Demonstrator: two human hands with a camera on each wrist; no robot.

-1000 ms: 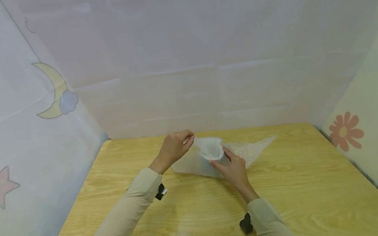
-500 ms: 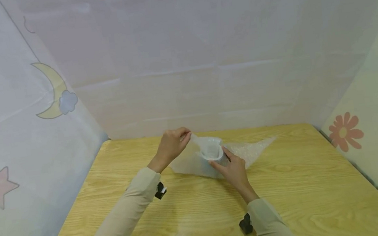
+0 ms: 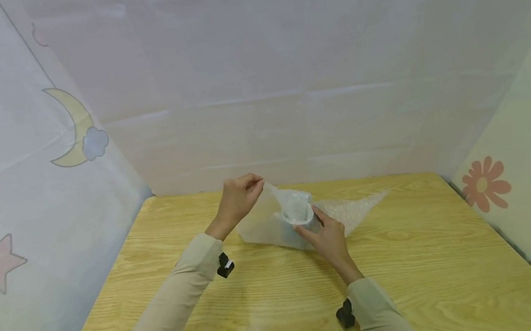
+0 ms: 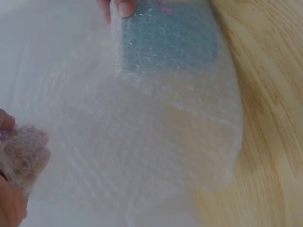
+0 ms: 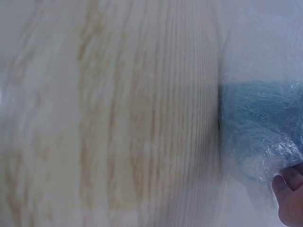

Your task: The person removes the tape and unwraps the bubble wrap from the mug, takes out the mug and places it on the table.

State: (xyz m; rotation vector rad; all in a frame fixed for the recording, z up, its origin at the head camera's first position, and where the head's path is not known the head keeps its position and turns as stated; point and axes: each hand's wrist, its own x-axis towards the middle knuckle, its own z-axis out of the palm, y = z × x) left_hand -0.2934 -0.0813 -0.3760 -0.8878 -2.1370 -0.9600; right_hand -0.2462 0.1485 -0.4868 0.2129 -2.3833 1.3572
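A sheet of bubble wrap (image 3: 262,225) surrounds a teal, cup-like item (image 4: 170,42) with a round, light rim; pink marks show near one end in the left wrist view. My left hand (image 3: 238,198) pinches one corner of the wrap and holds it up, left of the rim. The right hand (image 3: 326,233) grips the wrapped cup at its near right side, thumb and finger at the rim. Through the layers the cup's teal wall (image 5: 260,104) looks blurred in the right wrist view.
Another end of the wrap (image 3: 359,207) spreads to the right in a point. The wooden table (image 3: 270,300) ends at a back wall sheet (image 3: 281,131), and printed sheets (image 3: 513,215) rise at both sides.
My left hand has moved a little up and to the left, drawing the corner of the bubble wrap out with it. The right hand has stayed on the wrapped cup.
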